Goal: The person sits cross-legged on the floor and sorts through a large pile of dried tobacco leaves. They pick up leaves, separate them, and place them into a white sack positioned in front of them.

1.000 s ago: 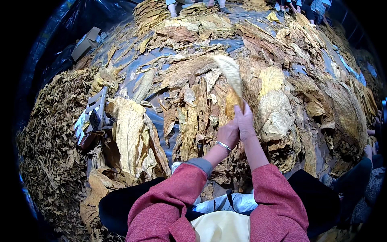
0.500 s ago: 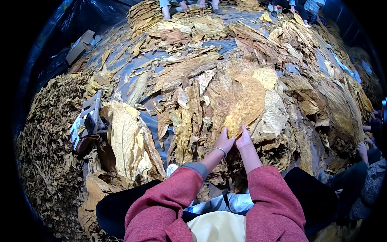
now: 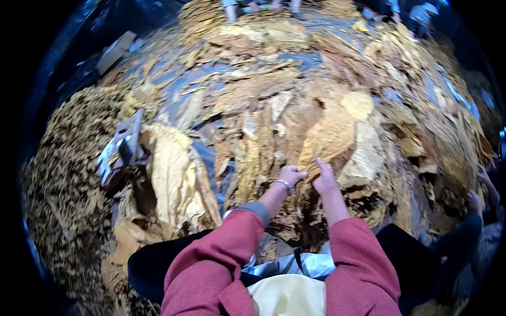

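A broad, yellow-brown dried tobacco leaf (image 3: 328,138) lies in front of me, its near end between my hands. My left hand (image 3: 291,176), with a silver bracelet at the wrist, pinches the leaf's left edge between thumb and fingers. On the right edge, my right hand (image 3: 325,179) grips with its thumb on top; the fingers beneath are mostly hidden. Under and around this leaf spread many other dried leaves. A paler leaf (image 3: 363,152) lies just to the right, and a small yellow leaf (image 3: 358,105) touches the far end.
A heap of dark, crumpled leaves (image 3: 63,210) rises at the left. Beside it stand a small grey plastic seat (image 3: 129,138) and large pale leaves (image 3: 171,174). A cardboard box (image 3: 115,52) sits far left. Other people's hands (image 3: 475,203) show at right; more people sit at the far edge.
The view has shifted slightly, so the scene sits a little further right. My hands have drawn the leaf's near end a bit, and its lower part now bends downward between them.
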Available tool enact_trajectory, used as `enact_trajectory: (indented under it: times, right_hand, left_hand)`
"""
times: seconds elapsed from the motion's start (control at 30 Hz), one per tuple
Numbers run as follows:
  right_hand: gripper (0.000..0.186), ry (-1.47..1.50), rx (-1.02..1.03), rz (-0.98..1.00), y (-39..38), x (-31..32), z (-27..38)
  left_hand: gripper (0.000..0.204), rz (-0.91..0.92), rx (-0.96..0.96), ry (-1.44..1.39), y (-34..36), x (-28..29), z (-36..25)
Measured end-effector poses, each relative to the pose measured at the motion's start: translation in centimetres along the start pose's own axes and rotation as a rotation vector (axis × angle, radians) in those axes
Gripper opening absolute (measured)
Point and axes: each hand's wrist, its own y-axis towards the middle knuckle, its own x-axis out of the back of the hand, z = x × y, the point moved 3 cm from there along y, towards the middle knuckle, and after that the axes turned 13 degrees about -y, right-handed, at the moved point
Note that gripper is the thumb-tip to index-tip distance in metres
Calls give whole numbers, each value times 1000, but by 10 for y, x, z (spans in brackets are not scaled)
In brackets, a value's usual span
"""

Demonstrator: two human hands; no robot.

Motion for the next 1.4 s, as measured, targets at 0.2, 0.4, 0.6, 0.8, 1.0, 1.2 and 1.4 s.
enact_trajectory:
  times: [0.2,0.4,0.6,0.8,1.0,1.2,1.4]
  right_hand:
    - [35,-88,-140,183,-17,-40,-6]
    - [31,-156,-213,146,-19,-33,-10]
    - [31,-213,-216,130,-13,-21,-10]
    - [30,-244,-273,50,-16,-15,-19]
    - [26,-292,-299,-26,-19,-12,-31]
    - [19,-277,-242,-66,-23,-20,-20]
    - [12,-527,-116,-166,-17,-33,-22]
  left_hand:
    - [19,-155,-412,291,12,84,-111]
    - [21,-333,-304,274,-85,207,-241]
    - [16,-665,-139,322,-191,337,-207]
    - [10,-840,37,135,-246,425,-77]
    - [6,-821,242,-1,-276,437,-23]
    - [31,-677,423,1223,-264,403,-95]
    - [23,-367,-163,1155,-205,364,-204]
